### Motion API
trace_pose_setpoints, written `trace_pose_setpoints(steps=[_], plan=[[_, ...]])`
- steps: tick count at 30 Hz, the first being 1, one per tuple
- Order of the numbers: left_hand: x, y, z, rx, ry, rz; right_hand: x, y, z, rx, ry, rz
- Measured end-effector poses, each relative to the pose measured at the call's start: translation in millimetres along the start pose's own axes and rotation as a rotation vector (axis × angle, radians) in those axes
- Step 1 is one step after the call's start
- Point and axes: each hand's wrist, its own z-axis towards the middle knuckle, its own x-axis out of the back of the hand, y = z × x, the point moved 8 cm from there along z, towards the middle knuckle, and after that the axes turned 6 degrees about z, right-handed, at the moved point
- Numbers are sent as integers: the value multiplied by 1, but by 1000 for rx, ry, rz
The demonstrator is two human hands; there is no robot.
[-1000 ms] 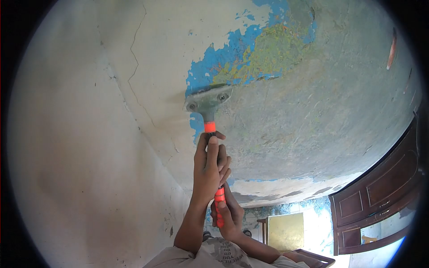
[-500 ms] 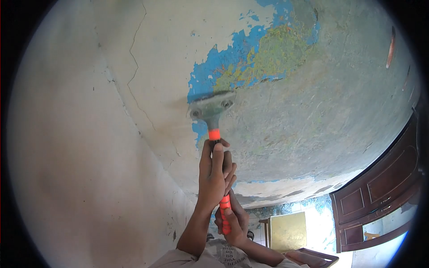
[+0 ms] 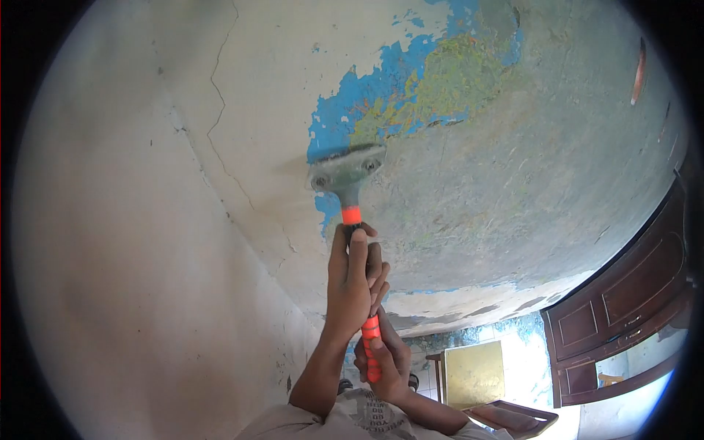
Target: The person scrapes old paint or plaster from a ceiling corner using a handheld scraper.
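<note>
A long-handled scraper (image 3: 347, 170) with a wide grey head and an orange-and-black handle lies with its blade against the wall (image 3: 455, 198), over the lower end of a blue paint patch (image 3: 334, 117). My left hand (image 3: 353, 282) is wrapped round the upper handle, just below the orange collar. Lower down, my right hand (image 3: 385, 367) grips the orange end of the handle. Yellow-green flaking paint (image 3: 455, 73) borders the blue, and bare grey plaster spreads to the right.
A cracked cream wall (image 3: 147, 257) fills the left side. At the lower right are a dark wooden cabinet (image 3: 587, 330), a yellowish panel (image 3: 474, 374) and a brown-framed piece (image 3: 546, 422) near the tiled floor.
The scraper head and both hands have shifted very slightly upward in view, and the wall has moved a little with the camera. Both hands keep their hold on the handle.
</note>
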Motion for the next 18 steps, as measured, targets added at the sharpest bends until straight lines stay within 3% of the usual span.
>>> trace_pose_setpoints(steps=[7, 18], plan=[[-8, 20, 8, -62, 19, -11, -3, -10, 5, 17, -6, 53], [3, 9, 2, -2, -38, 34, -11, 3, -3, 9, 69, 76]])
